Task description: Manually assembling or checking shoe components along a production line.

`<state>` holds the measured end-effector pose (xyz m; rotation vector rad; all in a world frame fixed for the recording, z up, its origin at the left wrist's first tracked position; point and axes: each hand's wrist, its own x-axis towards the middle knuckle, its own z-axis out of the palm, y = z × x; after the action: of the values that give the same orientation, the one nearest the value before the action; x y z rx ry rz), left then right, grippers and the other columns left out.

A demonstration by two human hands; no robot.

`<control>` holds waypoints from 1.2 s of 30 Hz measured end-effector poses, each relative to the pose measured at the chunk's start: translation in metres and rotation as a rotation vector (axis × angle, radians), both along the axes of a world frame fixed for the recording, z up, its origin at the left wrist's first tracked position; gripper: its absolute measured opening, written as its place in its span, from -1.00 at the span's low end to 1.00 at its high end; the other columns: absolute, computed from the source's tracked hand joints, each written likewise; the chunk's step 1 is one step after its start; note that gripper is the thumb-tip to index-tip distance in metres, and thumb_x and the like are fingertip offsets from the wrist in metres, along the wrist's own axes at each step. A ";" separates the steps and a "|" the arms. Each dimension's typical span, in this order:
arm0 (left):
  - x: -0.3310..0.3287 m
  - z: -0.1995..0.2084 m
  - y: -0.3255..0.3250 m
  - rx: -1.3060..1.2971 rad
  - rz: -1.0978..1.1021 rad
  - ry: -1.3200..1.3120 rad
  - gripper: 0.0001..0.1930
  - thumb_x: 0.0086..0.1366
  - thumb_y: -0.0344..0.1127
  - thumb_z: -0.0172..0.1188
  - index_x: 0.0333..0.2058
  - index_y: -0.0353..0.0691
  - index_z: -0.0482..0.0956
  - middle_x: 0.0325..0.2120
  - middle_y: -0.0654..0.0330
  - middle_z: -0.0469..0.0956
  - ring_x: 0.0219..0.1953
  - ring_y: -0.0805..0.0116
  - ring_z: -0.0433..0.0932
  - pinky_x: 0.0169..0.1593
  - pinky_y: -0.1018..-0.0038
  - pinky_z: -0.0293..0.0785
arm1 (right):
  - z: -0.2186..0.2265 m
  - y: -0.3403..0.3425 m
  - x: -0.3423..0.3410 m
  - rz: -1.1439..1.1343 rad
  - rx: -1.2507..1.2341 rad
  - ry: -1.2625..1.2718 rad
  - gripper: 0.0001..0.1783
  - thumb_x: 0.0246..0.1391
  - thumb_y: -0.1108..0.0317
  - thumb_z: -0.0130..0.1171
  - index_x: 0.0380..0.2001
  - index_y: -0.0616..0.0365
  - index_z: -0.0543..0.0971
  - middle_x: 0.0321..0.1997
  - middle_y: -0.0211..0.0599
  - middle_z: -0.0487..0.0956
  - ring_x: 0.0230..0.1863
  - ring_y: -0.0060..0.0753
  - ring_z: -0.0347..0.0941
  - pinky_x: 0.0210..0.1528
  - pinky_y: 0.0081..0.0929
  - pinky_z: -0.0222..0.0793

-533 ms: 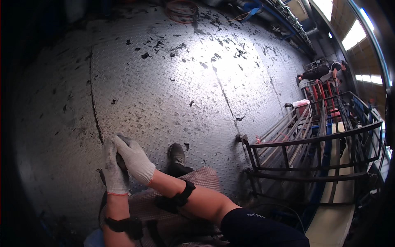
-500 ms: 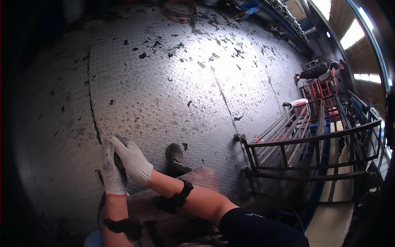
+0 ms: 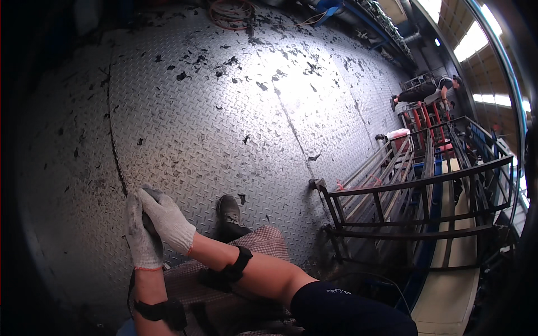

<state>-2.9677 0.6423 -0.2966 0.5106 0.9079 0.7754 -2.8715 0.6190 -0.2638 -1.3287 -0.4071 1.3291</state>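
Observation:
Both my hands wear whitish knit gloves with darker, soiled patches and meet at the lower left, above the metal floor. My left hand (image 3: 143,238) points away from me, its fingers pressed together. Against it, from the right, lies my right hand (image 3: 170,219), with its fingers closed in toward the left one. A dark strip shows between the two gloves; whether it is the glove palms or a held thing I cannot tell. Black straps (image 3: 241,264) circle my forearms. Below them is a checked cloth (image 3: 263,241) over my lap, with one dark shoe (image 3: 228,210) beyond.
Dark scraps (image 3: 181,76) litter the tread-plate floor (image 3: 185,129). A black metal frame rack (image 3: 426,182) holding long bars stands at the right, beside a cream-coloured long surface (image 3: 448,291). Farther off, another person (image 3: 428,91) bends near red frames. A coiled hose (image 3: 231,14) lies at the far edge.
The view has shifted slightly, so the floor and rack sit a little farther left. My hands stay together in the same pose. The far person's posture has changed a little.

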 end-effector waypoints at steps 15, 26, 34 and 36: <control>-0.001 -0.004 0.000 -0.023 0.019 -0.033 -0.56 0.48 -0.04 0.02 0.17 -0.21 0.42 0.04 0.15 0.51 0.07 0.32 0.51 0.16 0.38 0.43 | 0.006 -0.001 0.003 0.047 -0.022 0.046 -0.56 0.41 0.09 -0.05 0.00 0.30 0.50 -0.25 -0.49 0.50 -0.24 -0.70 0.31 -0.20 -0.62 0.34; 0.000 0.010 0.000 -0.027 0.015 0.014 -0.55 0.47 -0.01 0.04 0.16 -0.19 0.42 0.05 0.15 0.50 0.08 0.32 0.51 0.15 0.38 0.43 | 0.009 0.000 0.003 0.056 -0.039 0.024 -0.57 0.41 0.08 -0.05 -0.02 0.28 0.50 -0.24 -0.48 0.50 -0.23 -0.70 0.32 -0.20 -0.62 0.34; 0.007 0.010 -0.003 -0.127 0.043 -0.065 -0.53 0.49 0.01 -0.01 0.18 -0.19 0.42 0.06 0.14 0.48 0.13 0.30 0.46 0.20 0.36 0.38 | 0.006 0.000 0.000 -0.043 0.025 -0.056 -0.62 0.40 0.11 -0.06 -0.11 0.27 0.50 -0.27 -0.48 0.48 -0.23 -0.67 0.31 -0.18 -0.59 0.34; 0.005 0.013 -0.001 -0.106 0.008 -0.054 -0.52 0.49 0.02 -0.02 0.18 -0.20 0.42 0.07 0.14 0.48 0.12 0.29 0.46 0.20 0.35 0.39 | 0.012 -0.003 0.004 0.017 0.053 0.119 -0.61 0.39 0.13 -0.06 -0.13 0.30 0.50 -0.25 -0.40 0.51 -0.18 -0.59 0.34 -0.09 -0.53 0.35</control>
<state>-2.9626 0.6411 -0.2834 0.3917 0.8960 0.7408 -2.8674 0.6164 -0.2519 -1.1983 -0.3703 1.3944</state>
